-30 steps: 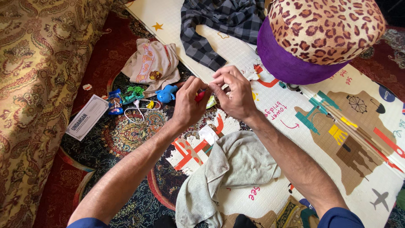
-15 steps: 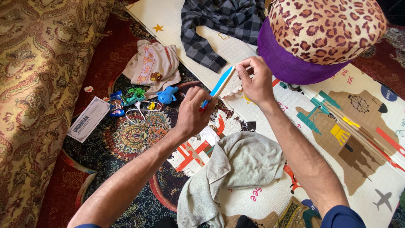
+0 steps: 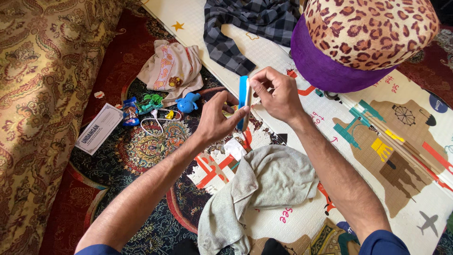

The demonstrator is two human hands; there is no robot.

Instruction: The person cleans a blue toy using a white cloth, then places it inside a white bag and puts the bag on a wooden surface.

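A torn flap of the white foam play mat (image 3: 244,101), blue on its underside, stands folded up on edge between my hands. My right hand (image 3: 278,94) pinches its upper end with thumb and fingers. My left hand (image 3: 217,118) grips its lower end, thumb on the white side. Below them the mat's (image 3: 302,127) printed surface is ragged, with a torn white scrap (image 3: 234,148) lying beside a crumpled grey towel (image 3: 264,189).
A purple cushion with a leopard-print top (image 3: 363,38) sits at the upper right, a checked shirt (image 3: 245,28) beside it. On the patterned carpet lie a beige cloth (image 3: 171,66), a blue toy (image 3: 188,102), small toys, a white cable and a paper card (image 3: 98,128). Gold fabric (image 3: 37,104) fills the left.
My hands were close together over the mat's torn edge; they have lifted a flap of it, and it now stands upright with its blue underside showing.
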